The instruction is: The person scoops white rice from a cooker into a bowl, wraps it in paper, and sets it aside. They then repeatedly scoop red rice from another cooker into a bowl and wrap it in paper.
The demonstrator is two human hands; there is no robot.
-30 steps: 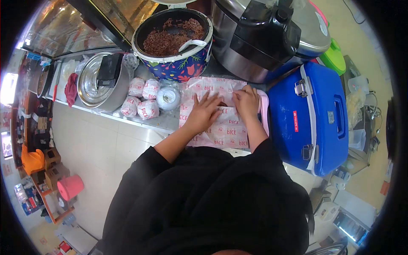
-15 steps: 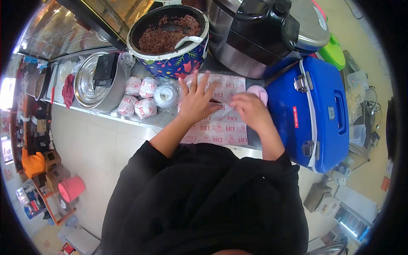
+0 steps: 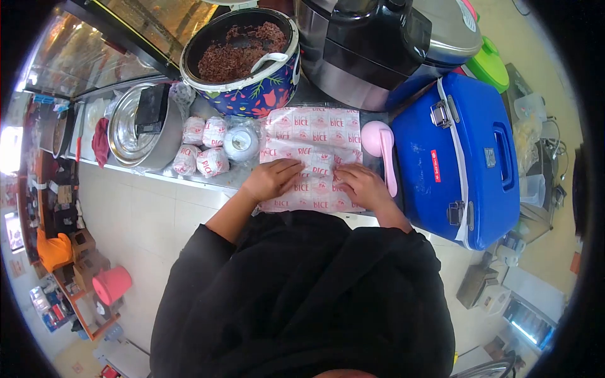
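Observation:
A sheet of wrapping paper [image 3: 312,135] printed with red "RICE" lettering lies on the counter before me. My left hand [image 3: 274,179] rests on its left part, fingers stretched inward over the print and close together. Opposite it, my right hand [image 3: 362,184] lies on the right part, its fingers also flat against the paper. Neither hand visibly holds anything. Just right of the sheet is a pink rice scoop [image 3: 378,140], its handle towards me. On the left sit several paper-wrapped rice balls [image 3: 213,162] beside a round, whitish container [image 3: 241,143].
Behind the sheet stands a flowered rice cooker [image 3: 252,97] holding dark rice and a white spoon [image 3: 268,61]. A large steel-and-black cooker [image 3: 372,60] is beside it. The blue cooler box [image 3: 469,164] bounds the right. Metal bowls [image 3: 132,135] stand at left.
Both hands have come down towards me, from the sheet's upper middle to its lower sides. The spread left fingers have drawn together. The pink scoop's handle is now uncovered.

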